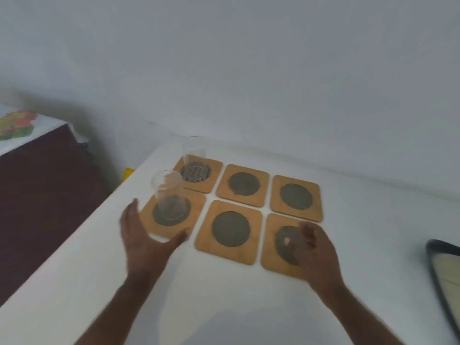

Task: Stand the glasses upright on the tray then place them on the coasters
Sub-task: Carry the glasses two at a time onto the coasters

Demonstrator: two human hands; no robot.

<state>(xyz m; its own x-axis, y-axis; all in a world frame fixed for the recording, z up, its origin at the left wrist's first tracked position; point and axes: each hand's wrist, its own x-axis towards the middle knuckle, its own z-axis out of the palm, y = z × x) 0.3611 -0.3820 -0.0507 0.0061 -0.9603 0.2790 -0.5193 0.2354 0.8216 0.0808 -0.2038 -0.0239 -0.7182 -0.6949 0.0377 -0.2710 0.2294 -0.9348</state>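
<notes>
On square wooden coasters [231, 210], clear glasses [167, 192].

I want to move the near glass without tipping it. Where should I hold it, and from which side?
Hold the near glass around its middle wall, coming from the near-left, where the open left hand is. It stands upright on its coaster, tall and narrow, so a sideways wrap looks steadier than pinching the rim.
</notes>
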